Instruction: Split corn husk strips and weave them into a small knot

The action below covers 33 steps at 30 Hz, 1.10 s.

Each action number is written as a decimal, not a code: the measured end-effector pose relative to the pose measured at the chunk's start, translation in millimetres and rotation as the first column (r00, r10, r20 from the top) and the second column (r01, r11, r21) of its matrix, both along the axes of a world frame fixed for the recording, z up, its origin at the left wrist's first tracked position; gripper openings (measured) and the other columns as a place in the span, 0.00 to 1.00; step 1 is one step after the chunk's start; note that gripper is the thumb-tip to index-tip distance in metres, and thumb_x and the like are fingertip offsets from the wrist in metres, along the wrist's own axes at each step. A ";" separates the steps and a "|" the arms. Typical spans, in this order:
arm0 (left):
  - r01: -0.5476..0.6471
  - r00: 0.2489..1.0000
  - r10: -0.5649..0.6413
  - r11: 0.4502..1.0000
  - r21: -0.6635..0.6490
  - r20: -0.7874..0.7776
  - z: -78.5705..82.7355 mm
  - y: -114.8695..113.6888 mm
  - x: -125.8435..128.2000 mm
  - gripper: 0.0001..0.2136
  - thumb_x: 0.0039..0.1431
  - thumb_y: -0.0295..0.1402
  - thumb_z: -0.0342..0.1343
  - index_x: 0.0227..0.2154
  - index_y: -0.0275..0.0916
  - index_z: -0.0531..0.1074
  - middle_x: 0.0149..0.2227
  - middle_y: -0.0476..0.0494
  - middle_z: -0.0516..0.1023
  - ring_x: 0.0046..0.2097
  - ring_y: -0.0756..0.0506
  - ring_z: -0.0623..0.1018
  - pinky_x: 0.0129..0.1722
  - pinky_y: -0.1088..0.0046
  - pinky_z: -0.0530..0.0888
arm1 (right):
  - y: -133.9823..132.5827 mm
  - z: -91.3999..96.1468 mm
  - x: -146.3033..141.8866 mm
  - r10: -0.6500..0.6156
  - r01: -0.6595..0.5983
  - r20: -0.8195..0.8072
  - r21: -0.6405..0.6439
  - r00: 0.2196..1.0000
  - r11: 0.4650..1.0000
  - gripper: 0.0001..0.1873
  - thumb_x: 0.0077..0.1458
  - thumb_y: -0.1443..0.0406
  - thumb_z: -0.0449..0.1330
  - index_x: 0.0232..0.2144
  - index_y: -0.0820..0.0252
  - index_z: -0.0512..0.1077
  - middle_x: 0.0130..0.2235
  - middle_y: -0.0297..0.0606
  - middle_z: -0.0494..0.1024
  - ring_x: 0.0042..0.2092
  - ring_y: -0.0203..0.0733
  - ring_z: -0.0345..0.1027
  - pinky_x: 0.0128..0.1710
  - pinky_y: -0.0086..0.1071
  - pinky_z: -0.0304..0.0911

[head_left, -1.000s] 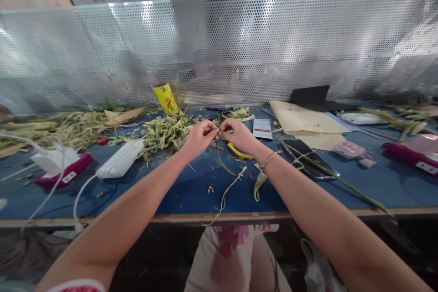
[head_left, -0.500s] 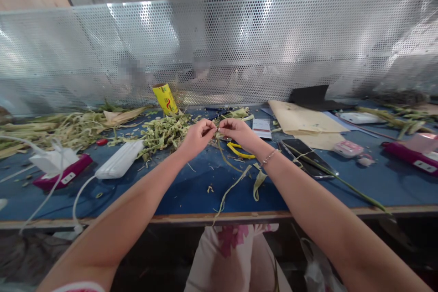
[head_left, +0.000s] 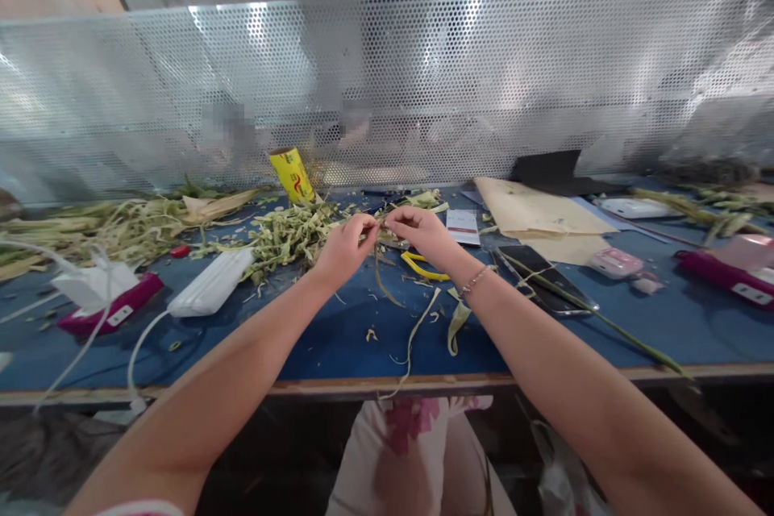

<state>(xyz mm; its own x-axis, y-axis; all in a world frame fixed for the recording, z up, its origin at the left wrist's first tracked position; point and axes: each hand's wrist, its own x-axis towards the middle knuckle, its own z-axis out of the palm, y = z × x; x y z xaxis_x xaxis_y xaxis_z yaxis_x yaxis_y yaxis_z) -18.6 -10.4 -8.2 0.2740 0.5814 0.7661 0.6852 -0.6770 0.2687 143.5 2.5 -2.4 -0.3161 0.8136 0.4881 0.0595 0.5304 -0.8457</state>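
Observation:
My left hand and my right hand meet fingertip to fingertip above the blue table. Both are closed in a pinch on a thin dried plant strip, whose tail hangs down between them; the pinched part is too small to see clearly. Just under my right hand lies a tool with yellow loop handles, its working end mostly hidden. A pile of pale green cut plant pieces is left of my left hand. Nearer the table edge are a long curled strip and a short wide one.
A yellow tube stands at the back by the perforated metal screen. To the left are a white power bank and a purple power strip with cables. A phone, brown paper and pink case lie right.
My fingertips have shifted slightly, and the hanging tail of the strip has swung left. The long curled strip near the edge has moved a little, its lower end now further right.

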 end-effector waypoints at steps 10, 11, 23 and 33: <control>0.003 0.999 0.000 0.998 -0.060 0.043 -2.8 -0.5 3.0 0.04 0.54 0.31 0.48 0.31 0.39 0.66 0.30 0.48 0.75 0.31 0.51 0.74 0.32 0.76 0.69 | 2.6 -4.5 3.4 -0.154 0.102 0.113 0.371 0.982 0.923 0.02 0.47 0.68 0.56 0.28 0.60 0.67 0.31 0.35 0.68 0.34 0.35 0.61 0.31 0.29 0.59; 0.005 0.997 0.002 0.996 -0.085 0.075 -2.7 -0.7 4.2 0.03 0.54 0.31 0.48 0.31 0.39 0.65 0.28 0.48 0.74 0.29 0.51 0.74 0.30 0.76 0.68 | 2.5 -4.8 4.3 -0.174 0.103 0.133 0.426 0.976 0.899 0.02 0.48 0.68 0.55 0.28 0.60 0.67 0.31 0.36 0.68 0.34 0.35 0.61 0.31 0.29 0.59; 0.149 0.925 -0.010 0.928 -0.340 0.379 -2.6 0.8 15.5 0.03 0.52 0.31 0.49 0.27 0.38 0.65 0.23 0.51 0.70 0.26 0.52 0.69 0.27 0.76 0.65 | 5.5 -8.5 5.2 -0.282 0.106 0.252 0.542 0.926 0.833 0.07 0.53 0.68 0.51 0.29 0.60 0.69 0.33 0.39 0.68 0.36 0.37 0.61 0.35 0.31 0.58; 0.208 0.845 0.013 0.913 -0.351 0.535 -5.7 6.3 19.5 0.05 0.51 0.30 0.50 0.23 0.38 0.62 0.22 0.52 0.65 0.26 0.52 0.66 0.28 0.76 0.63 | 0.2 -6.4 2.0 -0.415 0.204 0.298 0.544 0.860 0.814 0.07 0.50 0.71 0.50 0.27 0.62 0.68 0.31 0.39 0.68 0.33 0.37 0.61 0.34 0.31 0.57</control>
<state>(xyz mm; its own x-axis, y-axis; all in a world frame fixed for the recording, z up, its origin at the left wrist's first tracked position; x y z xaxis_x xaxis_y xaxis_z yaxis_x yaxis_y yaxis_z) 0.9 -4.1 -13.9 -0.0253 0.8471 0.5309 0.3052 -0.4992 0.8110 145.6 2.7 -8.8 -0.3344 0.5943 0.7315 0.5552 0.7514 -0.3566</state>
